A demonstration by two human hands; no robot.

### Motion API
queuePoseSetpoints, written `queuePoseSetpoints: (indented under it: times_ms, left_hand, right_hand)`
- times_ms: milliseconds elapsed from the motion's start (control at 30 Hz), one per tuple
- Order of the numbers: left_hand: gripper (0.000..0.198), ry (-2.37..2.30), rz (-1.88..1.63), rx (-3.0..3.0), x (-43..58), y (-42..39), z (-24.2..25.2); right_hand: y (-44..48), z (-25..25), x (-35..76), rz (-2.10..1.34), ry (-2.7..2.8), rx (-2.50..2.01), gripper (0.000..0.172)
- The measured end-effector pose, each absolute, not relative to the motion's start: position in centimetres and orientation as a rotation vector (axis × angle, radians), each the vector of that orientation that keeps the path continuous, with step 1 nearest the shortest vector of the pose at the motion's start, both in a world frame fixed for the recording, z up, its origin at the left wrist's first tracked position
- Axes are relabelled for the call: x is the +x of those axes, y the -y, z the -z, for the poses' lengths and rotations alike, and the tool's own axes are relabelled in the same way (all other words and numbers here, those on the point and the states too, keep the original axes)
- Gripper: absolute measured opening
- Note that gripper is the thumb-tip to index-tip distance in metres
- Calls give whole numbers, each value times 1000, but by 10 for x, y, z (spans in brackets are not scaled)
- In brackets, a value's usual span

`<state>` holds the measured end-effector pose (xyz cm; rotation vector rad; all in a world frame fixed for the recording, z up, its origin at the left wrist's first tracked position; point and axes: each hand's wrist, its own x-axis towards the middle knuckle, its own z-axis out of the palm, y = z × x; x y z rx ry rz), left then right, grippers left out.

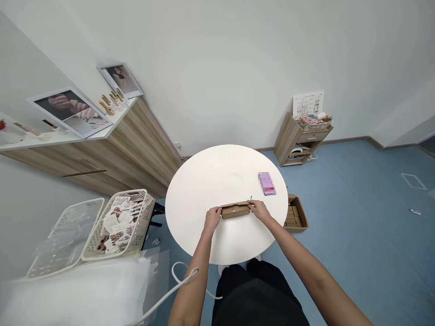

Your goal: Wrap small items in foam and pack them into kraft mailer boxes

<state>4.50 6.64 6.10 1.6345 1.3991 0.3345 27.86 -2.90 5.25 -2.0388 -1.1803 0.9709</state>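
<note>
A small flat brown cardboard box lies on the round white table, near its front edge. My left hand grips the box's left end with curled fingers. My right hand holds the right end, fingers closed on its edge. A pink-purple object lies on the table to the right, behind my right hand and apart from it.
An open cardboard carton of brown boxes sits on the blue floor right of the table. At left stand a white basket of cards and a clear tray. A wooden cabinet and a small shelf unit line the wall.
</note>
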Motion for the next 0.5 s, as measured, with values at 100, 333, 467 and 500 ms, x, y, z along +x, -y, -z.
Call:
queuePoseSetpoints:
  times_ms: [100, 333, 467, 500]
  left_hand:
    - [31, -1397, -317, 1603, 47, -67, -64]
    - [36, -1463, -360, 1922, 47, -44, -54]
    - [63, -1552, -430, 2308, 56, -13, -33]
    - [71, -1557, -440, 2364, 59, -7, -29]
  right_hand:
    - [28, -55, 283, -966, 1269, -2022, 33]
    - [37, -54, 284, -750, 1700, -2044, 37]
    - [47, -40, 282, -506, 2058, -2075, 47]
    - [49, -36, 282, -469, 2128, -2073, 49]
